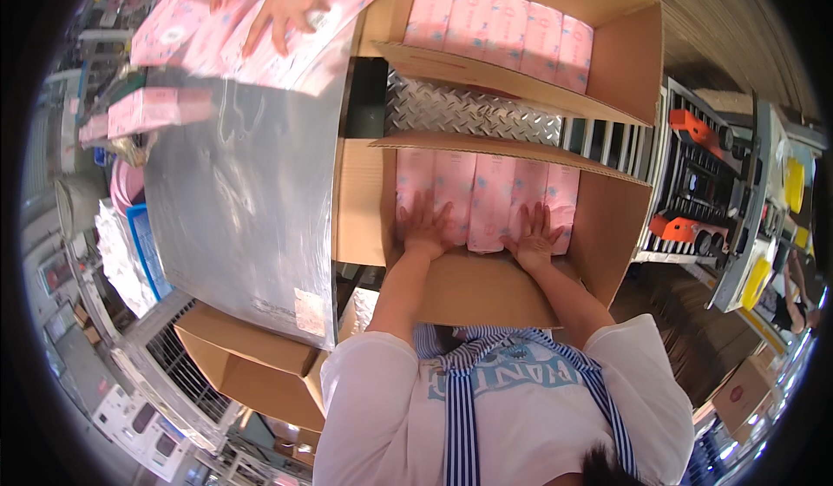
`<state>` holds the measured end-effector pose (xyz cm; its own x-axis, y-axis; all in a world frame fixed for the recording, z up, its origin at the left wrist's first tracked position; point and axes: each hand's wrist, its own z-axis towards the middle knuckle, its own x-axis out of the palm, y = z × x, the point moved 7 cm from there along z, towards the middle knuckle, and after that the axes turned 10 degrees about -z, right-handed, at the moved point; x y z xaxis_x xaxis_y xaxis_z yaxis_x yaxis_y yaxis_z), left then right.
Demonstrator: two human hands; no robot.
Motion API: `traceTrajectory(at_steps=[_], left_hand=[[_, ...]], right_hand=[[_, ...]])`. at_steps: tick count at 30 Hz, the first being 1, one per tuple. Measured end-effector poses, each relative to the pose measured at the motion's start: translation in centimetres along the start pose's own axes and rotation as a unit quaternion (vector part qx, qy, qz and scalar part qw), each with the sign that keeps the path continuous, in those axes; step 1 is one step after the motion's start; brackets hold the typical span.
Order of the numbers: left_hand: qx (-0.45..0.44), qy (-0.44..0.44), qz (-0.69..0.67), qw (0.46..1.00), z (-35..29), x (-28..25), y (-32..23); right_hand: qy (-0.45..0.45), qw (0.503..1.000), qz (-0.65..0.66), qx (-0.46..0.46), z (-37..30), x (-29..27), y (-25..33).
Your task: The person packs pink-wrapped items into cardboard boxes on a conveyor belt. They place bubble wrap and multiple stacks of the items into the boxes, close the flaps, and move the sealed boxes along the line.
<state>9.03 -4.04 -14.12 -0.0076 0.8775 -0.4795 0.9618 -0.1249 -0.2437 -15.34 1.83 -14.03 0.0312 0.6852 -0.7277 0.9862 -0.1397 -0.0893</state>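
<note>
Both hands lie flat with fingers spread, grasping nothing: the left hand [424, 226] and right hand [535, 236] press on pink packs [486, 193] inside the near cardboard box [607, 226]. Beyond, a second box [626, 61] holds more pink packs.

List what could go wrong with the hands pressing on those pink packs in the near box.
1. Both the left hand and right hand lie flat on the pink packs; hard pressing might crush or dent them.
2. The cardboard box has raised flaps close to the forearms, which may snag.
3. On the metal table, another person's hand moves more packs; some sit near the edge.
</note>
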Motion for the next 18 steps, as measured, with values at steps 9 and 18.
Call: traceTrajectory(at_steps=[9,18], left_hand=[[0.260,-0.308,-0.327,0.855,-6.6,-11.9,1.0],[-0.324,-0.776,-0.315,0.441,-43.5,9.5,32.4]], right_hand=[[-0.058,0.994,-0.078,-0.055,5.4,0.0,1.0],[0.211,0.969,0.126,-0.024,9.7,1.7,0.7]])
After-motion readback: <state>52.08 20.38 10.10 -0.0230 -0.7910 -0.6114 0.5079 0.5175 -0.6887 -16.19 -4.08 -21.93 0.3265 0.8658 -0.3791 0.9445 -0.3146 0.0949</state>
